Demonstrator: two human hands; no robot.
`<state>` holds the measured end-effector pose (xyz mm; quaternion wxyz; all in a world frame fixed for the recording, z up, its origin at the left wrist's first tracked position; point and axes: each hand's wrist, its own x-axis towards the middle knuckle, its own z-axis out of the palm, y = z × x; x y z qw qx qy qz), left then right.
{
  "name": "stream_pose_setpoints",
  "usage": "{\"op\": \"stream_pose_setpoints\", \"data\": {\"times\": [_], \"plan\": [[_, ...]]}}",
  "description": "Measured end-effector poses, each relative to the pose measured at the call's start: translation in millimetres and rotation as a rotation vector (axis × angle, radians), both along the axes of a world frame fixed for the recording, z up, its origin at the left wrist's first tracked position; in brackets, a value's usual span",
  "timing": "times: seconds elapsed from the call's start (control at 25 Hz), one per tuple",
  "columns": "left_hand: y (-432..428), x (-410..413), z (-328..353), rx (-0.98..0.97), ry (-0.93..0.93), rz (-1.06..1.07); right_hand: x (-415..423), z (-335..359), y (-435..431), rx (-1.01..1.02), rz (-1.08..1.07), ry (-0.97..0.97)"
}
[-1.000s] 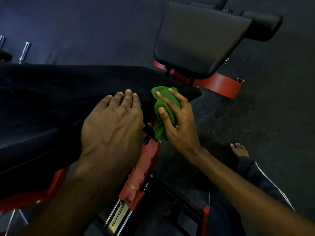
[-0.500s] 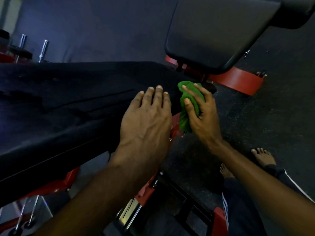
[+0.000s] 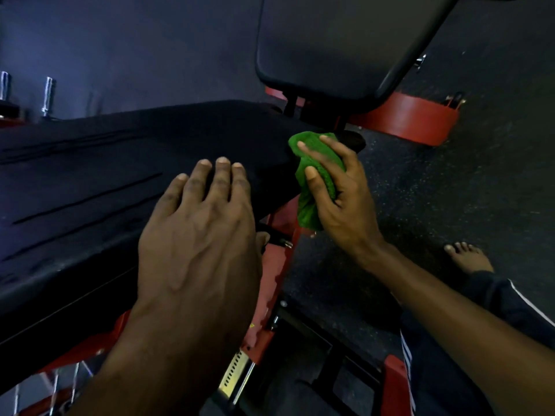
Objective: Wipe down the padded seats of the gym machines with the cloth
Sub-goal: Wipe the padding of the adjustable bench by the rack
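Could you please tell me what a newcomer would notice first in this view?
The bright green cloth stands out most, bunched in the right hand at the end of the long black padded bench. The left hand lies flat on that pad beside it. Behind them, a second black pad rises over a red frame.

Two chrome pegs (image 3: pixel 48 96) stand at the upper left of the frame. A dark speckled rubber floor (image 3: pixel 450 190) fills the right side. On it, at the lower right, is a bare foot (image 3: pixel 467 258) below a dark trouser leg (image 3: pixel 504 298) with white stripes. A perforated metal strip (image 3: pixel 235 369) shows at the bottom centre.
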<state>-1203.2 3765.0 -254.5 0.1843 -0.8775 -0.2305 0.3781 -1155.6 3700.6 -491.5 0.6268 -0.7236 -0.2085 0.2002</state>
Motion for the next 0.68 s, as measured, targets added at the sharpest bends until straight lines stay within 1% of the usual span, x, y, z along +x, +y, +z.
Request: {"op": "stream_pose_setpoints", "data": {"times": [0.16, 0.28, 0.32, 0.44, 0.48, 0.56, 0.68], "plan": [[3.8, 12.4, -20.0, 0.01, 0.078, -0.049, -11.3, 19.3, -2.7, 0.063, 0.02, -0.07], [5.5, 22.0, -37.0, -0.01, 0.103, -0.067, -3.7, 2.0, -3.0, 0.068, 0.094, -0.148], [6.4, 23.9, -42.0, -0.016, 0.109, -0.077, 3.8, -12.0, -1.4, 0.043, 0.088, -0.115], [9.8, 29.1, -52.4, -0.058, 0.105, -0.063, 28.8, -53.7, 3.6, -0.061, -0.04, 0.129], [9.8, 30.5, -55.9, -0.064, 0.105, -0.057, 32.9, -61.5, 4.1, -0.089, -0.07, 0.176], [8.9, 36.0, -64.2, -0.075, 0.105, -0.056, 31.5, -62.0, 4.6, -0.109, -0.078, 0.197], [4.8, 45.2, -76.9, -0.088, 0.122, -0.063, 13.6, -33.4, 1.1, -0.033, -0.025, 0.174]]}}
